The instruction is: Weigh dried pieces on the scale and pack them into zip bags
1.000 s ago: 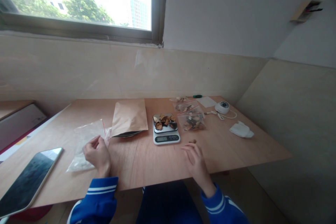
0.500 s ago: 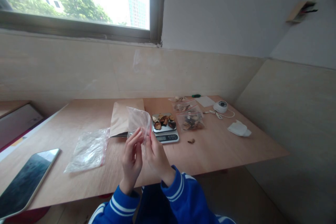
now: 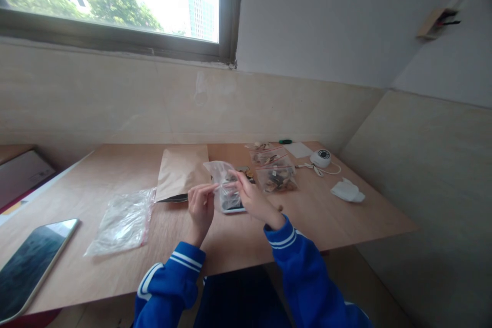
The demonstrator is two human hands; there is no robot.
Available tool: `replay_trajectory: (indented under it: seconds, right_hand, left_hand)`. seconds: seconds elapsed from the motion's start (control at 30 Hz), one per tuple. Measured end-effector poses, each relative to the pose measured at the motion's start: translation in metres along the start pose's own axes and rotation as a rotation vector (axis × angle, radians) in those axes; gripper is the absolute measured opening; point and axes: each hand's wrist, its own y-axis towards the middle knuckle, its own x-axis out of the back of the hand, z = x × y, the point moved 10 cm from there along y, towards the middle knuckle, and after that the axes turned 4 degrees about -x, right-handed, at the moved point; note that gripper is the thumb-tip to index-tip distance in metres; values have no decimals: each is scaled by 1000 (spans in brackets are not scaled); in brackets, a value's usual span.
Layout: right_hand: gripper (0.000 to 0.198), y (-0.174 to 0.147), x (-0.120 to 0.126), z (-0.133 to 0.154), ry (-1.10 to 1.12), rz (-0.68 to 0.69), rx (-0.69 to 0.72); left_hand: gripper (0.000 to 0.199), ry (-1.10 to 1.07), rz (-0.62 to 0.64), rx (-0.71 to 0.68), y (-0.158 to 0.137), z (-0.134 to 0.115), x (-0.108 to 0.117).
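Note:
A clear zip bag (image 3: 221,171) is stretched between my two hands over the kitchen scale (image 3: 232,210). My left hand (image 3: 201,208) pinches the bag's left edge. My right hand (image 3: 254,199) holds its other side, the fingers reaching across the plastic. Dried mushroom pieces (image 3: 246,171) lie on the scale's plate, mostly hidden behind the bag and my right hand. Just beyond that hand a small loose piece (image 3: 280,208) rests on the table.
Filled zip bags (image 3: 277,179) stand right of the scale. A brown paper pouch (image 3: 180,169), a pile of clear bags (image 3: 123,220) and a phone (image 3: 36,266) lie left. Farther right are a white camera (image 3: 320,158), a crumpled tissue (image 3: 348,190) and a green-handled tool (image 3: 285,141).
My hands have moved apart, the right one going right, and the bag has shifted right in front of the scale. The view has tilted slightly.

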Motion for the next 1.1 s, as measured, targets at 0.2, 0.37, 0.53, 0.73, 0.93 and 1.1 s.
replay_trajectory:
  seconds: [0.2, 0.37, 0.53, 0.73, 0.93, 1.1]
  right_hand:
    - [64, 19, 46, -57, -161, -62, -9]
    - [91, 37, 29, -106, -454, 93, -72]
    - [74, 43, 17, -124, -550, 73, -56]
    - [43, 40, 20, -111, -659, -24, 62]
    - [22, 36, 24, -101, -709, -77, 77]
    - [21, 34, 45, -70, -477, -210, 60]
  left_hand:
    - [16, 61, -182, 166, -20, 41, 16]
    - [23, 99, -186, 195, -29, 51, 17]
    - [18, 102, -161, 135, -29, 45, 15]
    - [17, 89, -119, 131, -28, 44, 10]
    - [20, 76, -81, 183, -30, 50, 6]
    - [19, 89, -41, 163, -28, 47, 0]
